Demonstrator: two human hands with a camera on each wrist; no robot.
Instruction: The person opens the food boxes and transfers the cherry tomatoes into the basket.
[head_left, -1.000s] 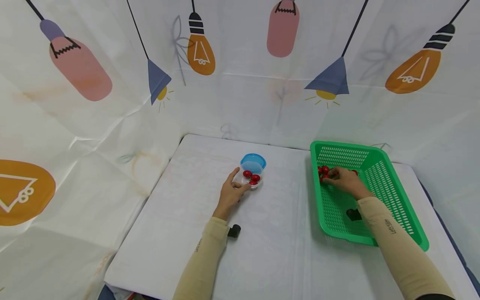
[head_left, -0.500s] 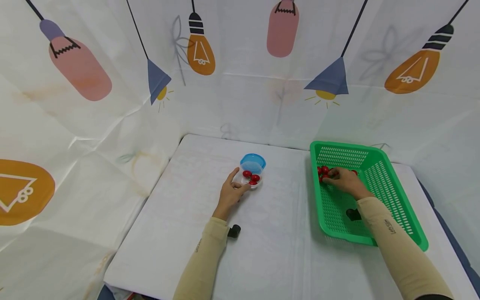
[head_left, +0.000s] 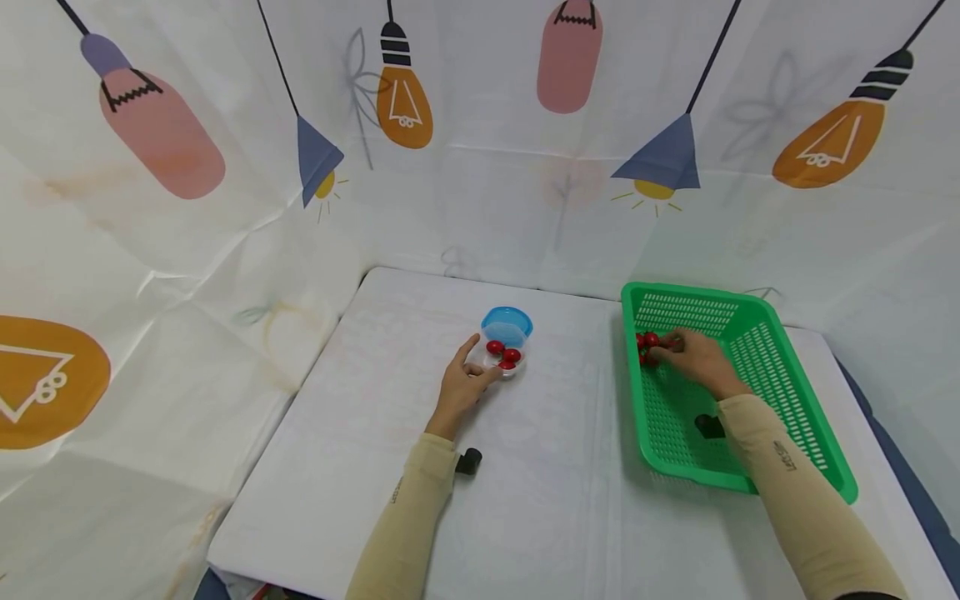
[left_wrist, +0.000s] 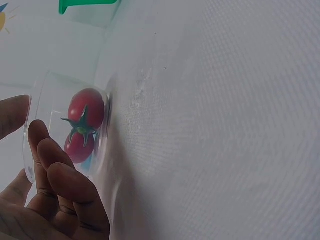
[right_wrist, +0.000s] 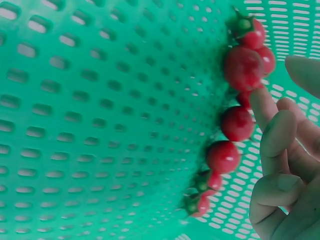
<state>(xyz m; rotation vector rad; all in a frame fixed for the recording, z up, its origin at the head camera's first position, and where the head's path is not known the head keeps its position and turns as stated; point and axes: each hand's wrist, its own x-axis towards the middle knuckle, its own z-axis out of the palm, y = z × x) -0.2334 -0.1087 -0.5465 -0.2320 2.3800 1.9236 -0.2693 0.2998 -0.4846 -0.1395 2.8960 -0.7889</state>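
Cherry tomatoes (right_wrist: 223,157) | green basket (head_left: 772,367), 10 o'clock; three in clear tub (left_wrist: 57,92) | likely light, slick, bruisable; pinch softly mid-girth | right hand (head_left: 697,362): thumb, index apart; left hand (head_left: 459,387): holding clear tub

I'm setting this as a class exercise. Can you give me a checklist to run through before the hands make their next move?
1. Clear cup resting on the white table: ok.
2. Left hand holding the cup's rim: ok.
3. Cup tomatoes visible: ok, three show in the head view.
4. Basket tomatoes available in the green basket: ok, several show.
5. Right hand gripping a tomato securely: cannot tell; it is beside the basket tomatoes.
6. Right hand at the cup: not ok; it is inside the basket.
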